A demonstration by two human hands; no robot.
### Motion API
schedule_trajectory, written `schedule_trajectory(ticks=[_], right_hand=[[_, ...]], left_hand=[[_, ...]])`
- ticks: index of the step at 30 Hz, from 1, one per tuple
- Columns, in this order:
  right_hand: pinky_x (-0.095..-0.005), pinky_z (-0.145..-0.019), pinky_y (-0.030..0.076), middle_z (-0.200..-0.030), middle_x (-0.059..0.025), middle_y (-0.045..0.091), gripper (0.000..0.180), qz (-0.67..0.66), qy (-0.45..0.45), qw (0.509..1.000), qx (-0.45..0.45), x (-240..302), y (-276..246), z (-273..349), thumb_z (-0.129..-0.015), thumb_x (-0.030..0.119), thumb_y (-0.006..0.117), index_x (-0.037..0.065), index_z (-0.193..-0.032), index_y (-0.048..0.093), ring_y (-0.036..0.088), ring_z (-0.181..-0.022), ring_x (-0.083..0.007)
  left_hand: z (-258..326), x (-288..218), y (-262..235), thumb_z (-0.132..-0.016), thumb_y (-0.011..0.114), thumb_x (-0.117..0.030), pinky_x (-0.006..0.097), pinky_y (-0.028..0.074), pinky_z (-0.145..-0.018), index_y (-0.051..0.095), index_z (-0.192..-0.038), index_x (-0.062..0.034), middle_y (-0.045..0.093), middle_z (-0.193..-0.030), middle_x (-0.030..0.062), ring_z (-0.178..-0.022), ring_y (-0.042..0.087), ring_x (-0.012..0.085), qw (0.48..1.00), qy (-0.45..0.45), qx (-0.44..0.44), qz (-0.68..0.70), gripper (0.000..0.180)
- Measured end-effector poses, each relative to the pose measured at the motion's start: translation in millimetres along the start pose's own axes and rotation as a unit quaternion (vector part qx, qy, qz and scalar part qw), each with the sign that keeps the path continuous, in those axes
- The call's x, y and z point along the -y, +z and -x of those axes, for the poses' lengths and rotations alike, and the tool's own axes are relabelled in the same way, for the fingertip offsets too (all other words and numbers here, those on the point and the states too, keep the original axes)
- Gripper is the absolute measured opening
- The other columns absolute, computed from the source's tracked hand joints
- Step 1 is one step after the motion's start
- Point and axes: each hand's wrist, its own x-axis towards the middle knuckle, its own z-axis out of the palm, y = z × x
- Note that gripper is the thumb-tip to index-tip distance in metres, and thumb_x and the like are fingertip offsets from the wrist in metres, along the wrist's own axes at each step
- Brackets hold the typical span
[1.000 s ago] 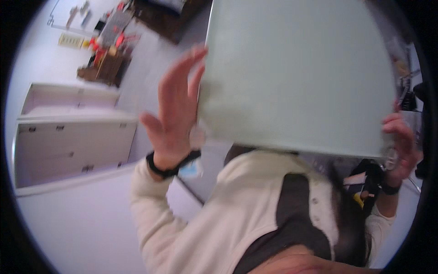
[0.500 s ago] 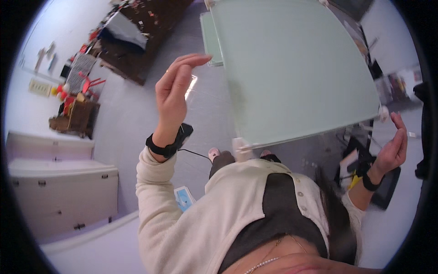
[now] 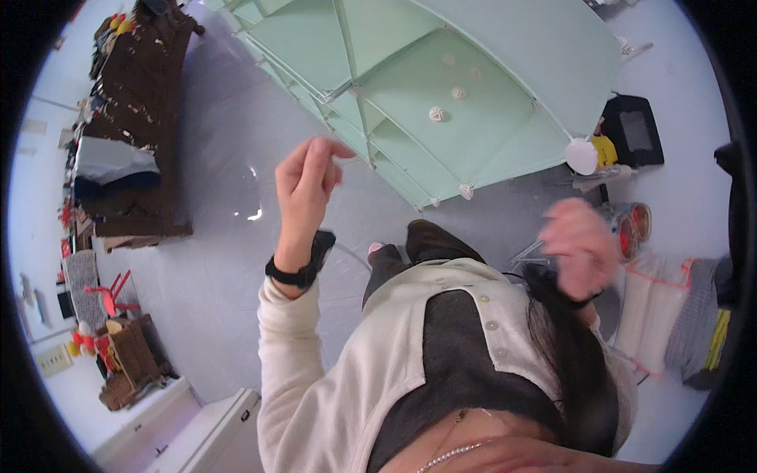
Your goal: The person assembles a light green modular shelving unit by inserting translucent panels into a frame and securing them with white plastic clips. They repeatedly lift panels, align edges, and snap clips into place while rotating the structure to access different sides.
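A pale green panelled rack [image 3: 410,126] with thin rods and white round connectors stands before me at the top of the view, its open compartments facing my side. My left hand [image 3: 311,169] hangs in the air by its near left edge, apart from it. Its fingers are bent together and I see nothing in them. My right hand [image 3: 582,244] is smeared by motion, below a large white connector cap [image 3: 581,157] at the rack's right corner. Its fingers cannot be made out. Two small white connectors, one of them a ball-shaped connector [image 3: 437,114], lie inside a compartment.
To the left stands a dark brown cabinet [image 3: 134,118] with a folded cloth on it. A small red chair [image 3: 112,293] and white boxes [image 3: 189,433] are further down. On the right lie a black case [image 3: 633,130], reels [image 3: 625,234] and a white bag [image 3: 656,311].
My view has turned, so the rack's compartments show where a flat panel faced me. My right hand has come inward to the left. My left fingers are more bent.
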Motion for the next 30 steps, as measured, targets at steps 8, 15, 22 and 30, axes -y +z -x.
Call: schedule_trajectory(ticks=[8,15,22,30], right_hand=[[-0.0321,-0.056,0.044,-0.065,-0.0116,0.054,0.02,0.08,0.349,0.927,0.114,-129,168,39,-0.077,0.011,0.072,0.002,-0.073,0.054,0.055,-0.059,-0.0271],[-0.0312,-0.068,0.051,-0.072,-0.0087,0.064,0.015,0.054,0.401,0.912,-0.063,-225,216,20,-0.08,0.015,0.069,0.003,-0.084,0.062,0.064,-0.069,-0.0242],[-0.0355,-0.068,0.051,-0.083,-0.0156,0.067,0.016,0.034,0.397,0.914,0.08,-253,269,-13,-0.083,0.016,0.064,0.002,-0.091,0.064,0.066,-0.076,-0.0295],[-0.0388,-0.067,0.051,-0.086,-0.0147,0.066,0.017,0.071,0.385,0.912,0.125,-254,299,-62,-0.083,0.019,0.063,0.003,-0.09,0.066,0.065,-0.077,-0.0319]], left_hand=[[13,85,-46,-0.097,0.05,-0.017,0.02,0.03,-0.048,0.061,-0.106,-0.0022,0.042,-0.063,-0.0059,-0.053,0.036,0.0034,0.975,-0.203,-0.086,0.033,0.021],[-82,132,-114,-0.089,0.06,-0.013,0.022,0.038,-0.056,0.062,-0.105,0.0002,0.053,-0.074,-0.0024,-0.065,0.045,0.0054,0.97,-0.168,-0.099,-0.143,0.021],[-247,202,-173,-0.087,0.062,-0.015,0.028,0.052,-0.075,0.052,-0.121,0.0076,0.061,-0.105,0.0138,-0.085,0.061,0.0183,0.967,-0.148,-0.158,-0.136,0.042],[-311,210,-193,-0.084,0.067,-0.019,0.03,0.057,-0.063,0.055,-0.096,0.006,0.061,-0.082,0.0098,-0.068,0.063,0.0168,0.961,-0.253,-0.112,-0.019,0.029]])
